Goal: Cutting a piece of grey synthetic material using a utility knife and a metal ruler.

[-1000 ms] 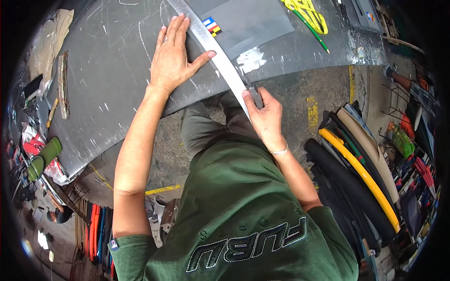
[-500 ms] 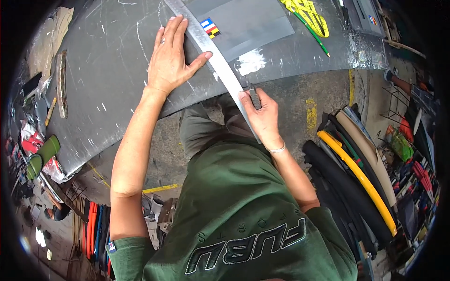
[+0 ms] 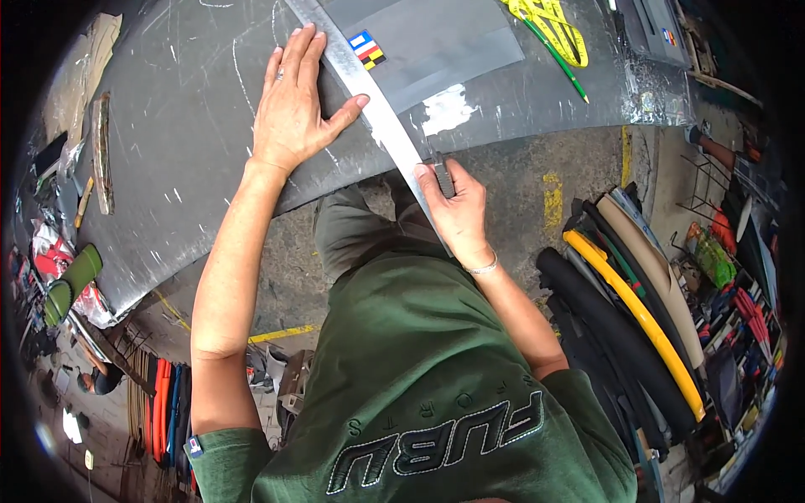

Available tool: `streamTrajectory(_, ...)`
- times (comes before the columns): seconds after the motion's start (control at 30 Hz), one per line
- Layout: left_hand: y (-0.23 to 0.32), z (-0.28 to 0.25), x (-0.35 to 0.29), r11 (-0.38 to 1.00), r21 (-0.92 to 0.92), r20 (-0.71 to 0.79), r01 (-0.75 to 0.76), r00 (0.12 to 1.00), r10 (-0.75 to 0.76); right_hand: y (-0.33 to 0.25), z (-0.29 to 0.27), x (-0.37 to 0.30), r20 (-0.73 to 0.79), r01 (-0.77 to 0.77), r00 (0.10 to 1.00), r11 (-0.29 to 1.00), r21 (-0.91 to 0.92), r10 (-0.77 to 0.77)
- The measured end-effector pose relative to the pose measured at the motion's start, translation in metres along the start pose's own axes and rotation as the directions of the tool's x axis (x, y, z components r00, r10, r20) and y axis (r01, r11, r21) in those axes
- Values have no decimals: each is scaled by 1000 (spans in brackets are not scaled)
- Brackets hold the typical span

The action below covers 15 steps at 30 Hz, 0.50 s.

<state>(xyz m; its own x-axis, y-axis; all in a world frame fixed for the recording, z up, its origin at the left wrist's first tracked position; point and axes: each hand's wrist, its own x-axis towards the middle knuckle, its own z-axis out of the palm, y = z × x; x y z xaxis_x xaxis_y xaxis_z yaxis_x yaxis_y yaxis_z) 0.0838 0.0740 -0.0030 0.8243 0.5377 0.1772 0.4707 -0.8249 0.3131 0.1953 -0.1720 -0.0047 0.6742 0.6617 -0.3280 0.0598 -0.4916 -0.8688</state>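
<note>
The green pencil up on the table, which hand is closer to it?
The right hand. It grips a small cutting tool against the metal ruler, below and left of the green pencil. The left hand lies flat beyond the ruler, farther left of the pencil.

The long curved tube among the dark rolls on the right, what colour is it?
Yellow tube, clearest in the head view.

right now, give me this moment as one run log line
left hand: flat, pressing metal straightedge on grey sheet | right hand: gripping small cutter against straightedge at table's near edge
</note>
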Motion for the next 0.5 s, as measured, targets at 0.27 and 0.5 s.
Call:
streamTrajectory(0.27, 0, 1, -1, 1000, 16, -8, 3, 1000, -3, -1, -2, 3, -5, 37, 999, 998, -47, -37)
streamTrajectory(0.5, -3, 3, 0, 999, 42, -28, -15, 999, 16, 2, -2, 5, 3, 14, 1000, 999, -35, -14)
